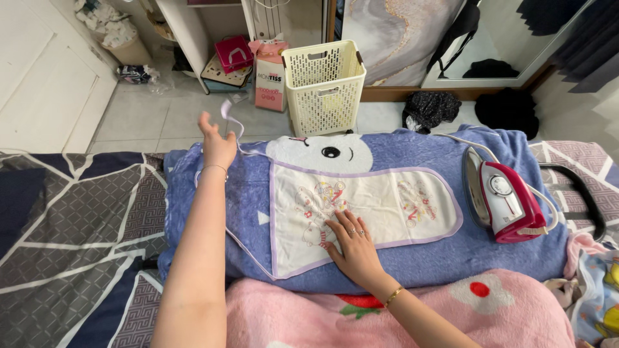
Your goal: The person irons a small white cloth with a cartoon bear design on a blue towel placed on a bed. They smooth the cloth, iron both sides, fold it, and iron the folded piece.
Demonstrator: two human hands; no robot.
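Lying flat on the blue blanket (400,258): thin white printed cloth (380,203), judged light, limp and crease-prone; right hand (351,241) pressing it with fingers spread, left hand (216,145) pinching its lilac tie strap (227,111), best lifted by bound edges.

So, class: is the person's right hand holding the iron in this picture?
No. The right hand lies flat on the white cloth, while the red iron stands apart, untouched, on the blue blanket.
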